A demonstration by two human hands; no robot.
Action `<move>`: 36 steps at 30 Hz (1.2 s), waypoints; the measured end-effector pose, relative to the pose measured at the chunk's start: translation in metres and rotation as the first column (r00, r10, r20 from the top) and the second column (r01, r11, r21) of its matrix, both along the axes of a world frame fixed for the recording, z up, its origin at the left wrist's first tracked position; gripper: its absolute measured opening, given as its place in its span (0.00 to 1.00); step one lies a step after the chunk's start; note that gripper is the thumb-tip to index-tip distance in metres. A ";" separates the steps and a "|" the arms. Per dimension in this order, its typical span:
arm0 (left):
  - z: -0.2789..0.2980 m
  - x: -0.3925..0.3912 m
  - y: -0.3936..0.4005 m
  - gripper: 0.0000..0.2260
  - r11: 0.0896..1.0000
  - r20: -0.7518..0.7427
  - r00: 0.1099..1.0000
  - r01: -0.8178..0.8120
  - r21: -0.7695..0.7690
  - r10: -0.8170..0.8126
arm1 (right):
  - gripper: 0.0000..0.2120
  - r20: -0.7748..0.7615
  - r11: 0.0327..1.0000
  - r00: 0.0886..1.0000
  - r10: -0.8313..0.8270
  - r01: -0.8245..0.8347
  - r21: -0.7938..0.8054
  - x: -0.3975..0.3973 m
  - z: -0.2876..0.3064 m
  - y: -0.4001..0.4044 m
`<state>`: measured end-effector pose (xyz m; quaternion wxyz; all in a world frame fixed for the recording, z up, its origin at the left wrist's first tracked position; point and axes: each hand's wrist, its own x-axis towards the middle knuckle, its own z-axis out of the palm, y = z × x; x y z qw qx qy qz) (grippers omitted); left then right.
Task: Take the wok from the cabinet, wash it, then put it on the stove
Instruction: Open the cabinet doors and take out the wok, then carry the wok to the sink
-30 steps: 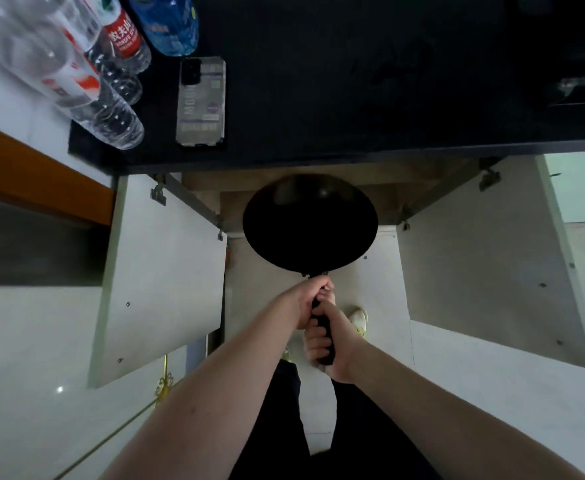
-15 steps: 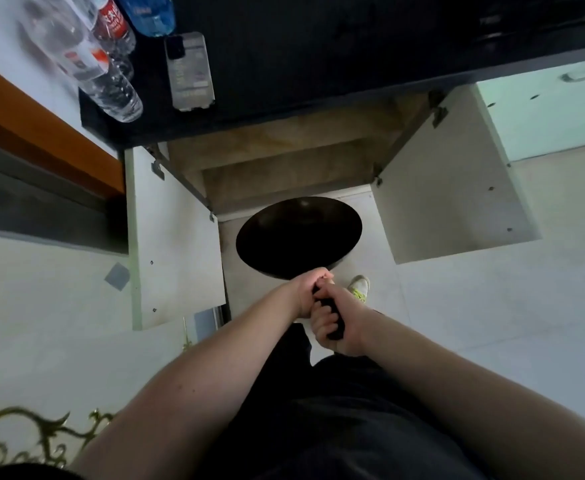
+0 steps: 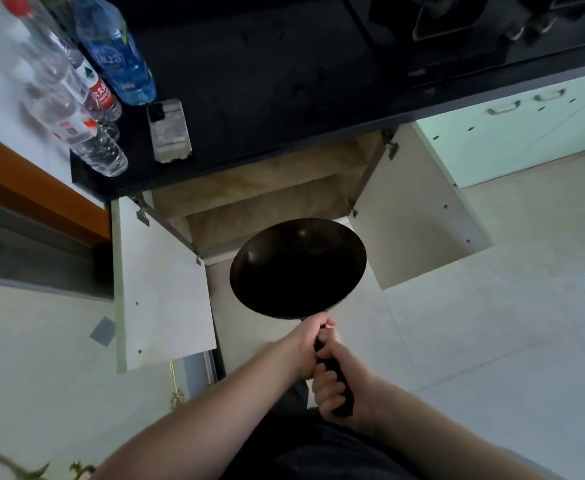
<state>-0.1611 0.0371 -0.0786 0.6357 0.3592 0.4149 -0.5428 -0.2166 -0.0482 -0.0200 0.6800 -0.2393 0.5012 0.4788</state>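
Observation:
A round black wok (image 3: pixel 298 268) hangs level in front of the open cabinet (image 3: pixel 266 202), outside it and above the floor. Both hands grip its dark handle. My left hand (image 3: pixel 310 344) wraps the handle close to the bowl. My right hand (image 3: pixel 339 386) holds the handle's rear end just behind it. The cabinet's two white doors (image 3: pixel 162 292) stand swung wide, and the inside shelves look bare. The black stove (image 3: pixel 457 32) sits on the dark countertop at the upper right.
Several water bottles (image 3: pixel 86 98) and a phone (image 3: pixel 168 130) stand on the countertop's left end. Pale green cabinet fronts (image 3: pixel 526 126) with handles run to the right. White tiled floor (image 3: pixel 491 323) spreads below; an orange-trimmed ledge lies at the left.
The wok has come out from the cabinet opening toward me and slightly right. The view has swung, bringing the stove and the green cabinets into sight. Both hands keep their grip.

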 end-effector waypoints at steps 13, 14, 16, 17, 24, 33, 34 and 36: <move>0.068 -0.040 -0.042 0.25 0.993 0.214 0.976 0.027 0.112 -0.050 | 0.26 0.249 0.998 0.967 -0.060 0.061 0.004 -0.056 0.048 -0.036; 0.073 -0.042 -0.045 0.24 0.991 0.224 0.971 0.050 0.120 -0.076 | 0.27 0.269 0.998 0.962 -0.055 0.060 -0.011 -0.058 0.051 -0.038; 0.082 -0.043 -0.049 0.24 0.992 0.240 0.968 0.049 0.120 -0.077 | 0.28 0.299 0.998 0.952 -0.056 0.062 -0.009 -0.062 0.055 -0.041; 0.085 -0.043 -0.049 0.24 0.993 0.254 0.965 0.028 0.112 -0.056 | 0.27 0.313 0.998 0.947 -0.066 0.069 0.004 -0.063 0.057 -0.041; 0.114 -0.022 -0.043 0.27 0.997 0.331 0.942 -0.072 0.025 0.060 | 0.26 0.420 0.991 0.898 -0.128 0.105 0.077 -0.048 0.077 -0.034; 0.146 0.039 -0.043 0.16 0.977 0.303 0.935 -0.141 -0.160 0.184 | 0.25 0.527 0.988 0.837 -0.146 0.146 0.041 0.007 0.103 -0.035; 0.147 0.049 -0.044 0.17 0.975 0.305 0.935 -0.129 -0.178 0.180 | 0.25 0.531 0.985 0.831 -0.163 0.165 0.045 0.015 0.105 -0.035; 0.150 0.068 -0.048 0.17 0.977 0.310 0.939 -0.093 -0.192 0.150 | 0.25 0.536 0.976 0.819 -0.206 0.210 0.055 0.031 0.108 -0.034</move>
